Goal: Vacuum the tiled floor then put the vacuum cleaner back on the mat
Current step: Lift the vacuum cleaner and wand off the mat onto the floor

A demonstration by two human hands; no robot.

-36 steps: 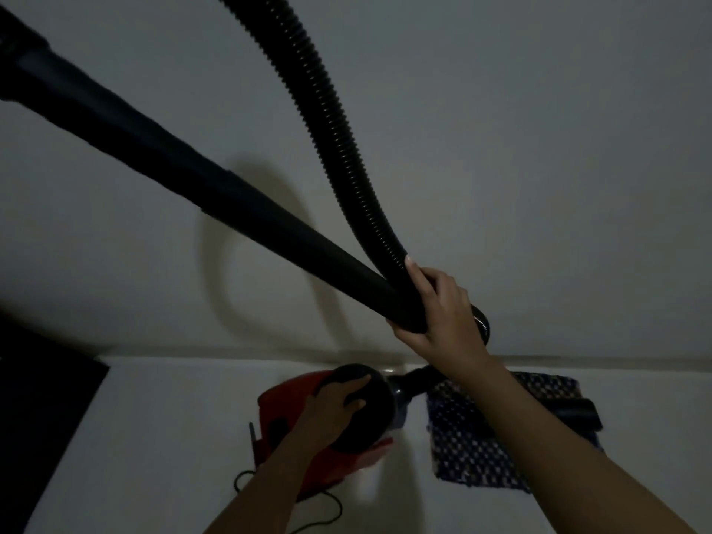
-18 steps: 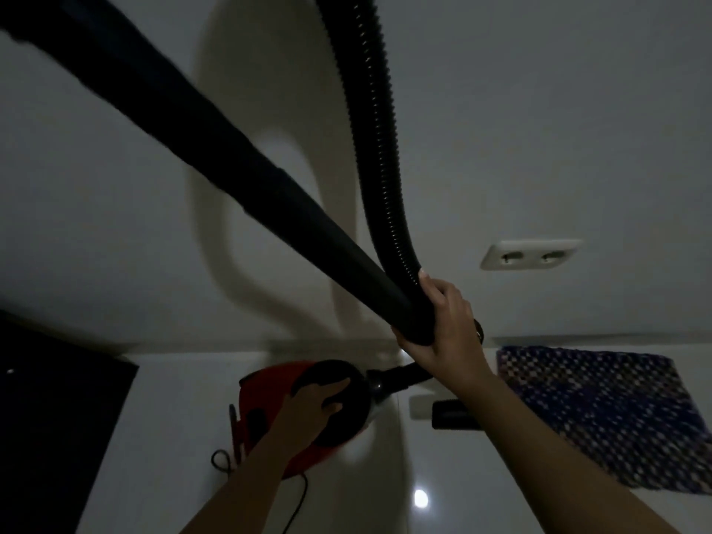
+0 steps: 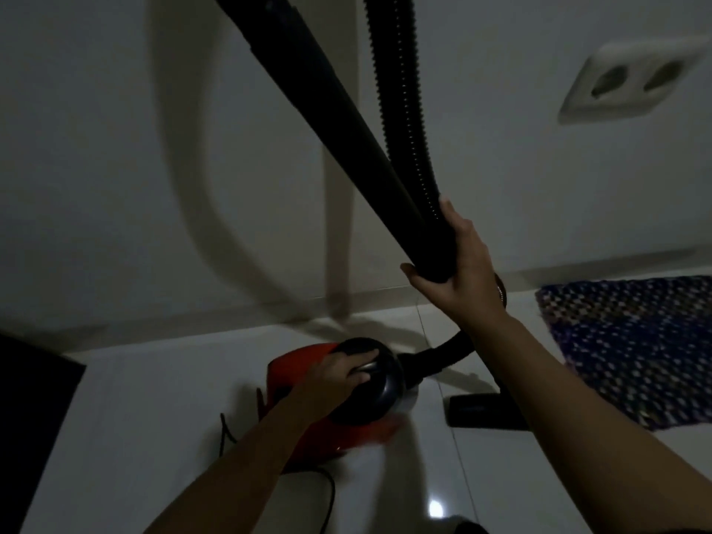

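Our left hand (image 3: 339,373) grips the red canister vacuum cleaner (image 3: 296,366), left of the chequered woven mat (image 3: 632,348) lying on the glossy white tiled floor (image 3: 154,418). The black floor nozzle (image 3: 481,412) lies between them. Above, our right hand (image 3: 458,260) holds the black rigid tube (image 3: 327,98) beside the black ribbed hose (image 3: 400,90).

Dim home room: tiled floor (image 3: 162,437), wall socket (image 3: 632,80), woven mat (image 3: 635,348).

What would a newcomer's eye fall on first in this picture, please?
The right hand, centre, grips a black tube and ribbed hose that slant up-frame. Below, the left hand holds the red vacuum cleaner, with the checked mat on the floor to its right.
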